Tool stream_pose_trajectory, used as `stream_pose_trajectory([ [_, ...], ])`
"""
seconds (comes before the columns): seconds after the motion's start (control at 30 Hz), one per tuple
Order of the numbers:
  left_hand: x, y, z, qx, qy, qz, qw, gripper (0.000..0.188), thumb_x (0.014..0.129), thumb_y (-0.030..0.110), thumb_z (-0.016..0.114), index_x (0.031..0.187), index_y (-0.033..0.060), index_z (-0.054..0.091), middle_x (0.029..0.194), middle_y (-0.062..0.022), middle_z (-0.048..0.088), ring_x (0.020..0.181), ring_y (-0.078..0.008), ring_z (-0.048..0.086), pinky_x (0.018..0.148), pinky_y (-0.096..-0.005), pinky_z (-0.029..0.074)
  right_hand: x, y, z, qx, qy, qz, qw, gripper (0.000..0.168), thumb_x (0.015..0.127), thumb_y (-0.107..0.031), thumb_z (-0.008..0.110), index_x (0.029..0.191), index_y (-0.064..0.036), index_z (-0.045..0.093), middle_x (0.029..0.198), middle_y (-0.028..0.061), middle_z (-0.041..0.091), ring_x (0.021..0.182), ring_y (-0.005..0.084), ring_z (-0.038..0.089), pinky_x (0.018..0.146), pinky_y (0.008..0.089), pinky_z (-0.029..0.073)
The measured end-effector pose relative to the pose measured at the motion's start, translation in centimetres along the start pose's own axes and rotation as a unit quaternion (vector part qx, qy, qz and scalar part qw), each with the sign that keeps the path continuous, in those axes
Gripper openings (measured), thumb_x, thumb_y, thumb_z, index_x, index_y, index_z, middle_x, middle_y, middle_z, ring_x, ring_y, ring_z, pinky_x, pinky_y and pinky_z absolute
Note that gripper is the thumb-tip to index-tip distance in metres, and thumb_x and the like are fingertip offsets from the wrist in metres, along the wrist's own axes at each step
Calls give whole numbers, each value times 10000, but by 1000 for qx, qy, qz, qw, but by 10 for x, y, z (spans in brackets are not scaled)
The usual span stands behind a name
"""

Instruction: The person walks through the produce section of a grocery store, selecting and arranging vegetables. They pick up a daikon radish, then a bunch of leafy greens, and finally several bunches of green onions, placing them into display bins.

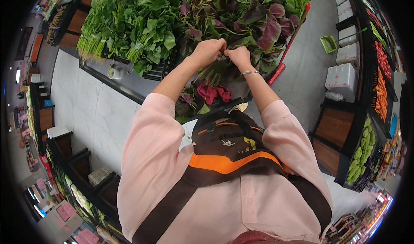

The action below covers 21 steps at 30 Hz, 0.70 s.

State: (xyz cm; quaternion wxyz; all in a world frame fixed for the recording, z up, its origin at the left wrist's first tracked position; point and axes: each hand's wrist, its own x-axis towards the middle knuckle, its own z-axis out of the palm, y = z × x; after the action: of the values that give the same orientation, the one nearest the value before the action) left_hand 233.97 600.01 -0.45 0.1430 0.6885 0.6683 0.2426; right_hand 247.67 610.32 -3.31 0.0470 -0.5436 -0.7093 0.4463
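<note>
My left hand (pixel 209 52) and my right hand (pixel 238 55) meet in front of me, fingertips close together, over a bunch of red amaranth whose green stem ends (pixel 213 72) point towards me. Both hands look closed on the bunch, though what is between the fingers is hidden. Purple and green amaranth leaves (pixel 271 33) spread behind and to the right. Bundles of leafy greens with taped stems (pixel 129 27) are piled at the left. Below my hands lies a dark pink cloth or glove (pixel 212 93), among loose leaves. A roll of tape (pixel 114 73) rests on the grey surface at left.
A red-handled broom (pixel 288 45) leans right of the leaves. Beyond it are a green dustpan (pixel 328 44), white foam boxes (pixel 341 79) and shelves with carrots (pixel 380 93) and green gourds (pixel 361 150). Dark display stands (pixel 77 161) run along the left.
</note>
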Motion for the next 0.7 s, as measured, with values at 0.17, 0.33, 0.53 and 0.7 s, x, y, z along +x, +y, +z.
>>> stream_pose_trajectory([
  [0.17,-11,-13,5,12,-12,-61,998,258,779,60,663,1011,67,550,922,-101,642,930,-315,616,775,-413,493,3,9,18,-97,37,2,995,546,648,-380,776,1007,23,693,1073,260,669,1011,391,652,878,432,521],
  [0.33,-73,-26,-26,-101,113,-84,985,392,769,38,713,1141,55,592,1109,-96,611,971,-233,631,803,-346,514,7,26,17,-47,-3,-75,996,516,673,-392,793,998,-1,705,990,159,695,906,255,664,807,346,507],
  [0.53,-234,-44,-48,-38,74,-347,934,454,768,320,762,1091,25,638,1084,-152,638,1016,-295,629,874,-382,499,-24,7,-15,-129,-202,-14,971,477,713,-426,798,831,26,702,700,44,619,574,137,523,509,294,407],
  [0.7,-303,-14,13,-18,51,-384,922,1069,598,547,830,1446,119,339,1446,-278,306,1344,-467,295,1083,-522,309,-82,17,24,-152,-312,-111,931,618,646,-464,819,946,55,666,802,185,691,785,281,687,728,367,536],
])
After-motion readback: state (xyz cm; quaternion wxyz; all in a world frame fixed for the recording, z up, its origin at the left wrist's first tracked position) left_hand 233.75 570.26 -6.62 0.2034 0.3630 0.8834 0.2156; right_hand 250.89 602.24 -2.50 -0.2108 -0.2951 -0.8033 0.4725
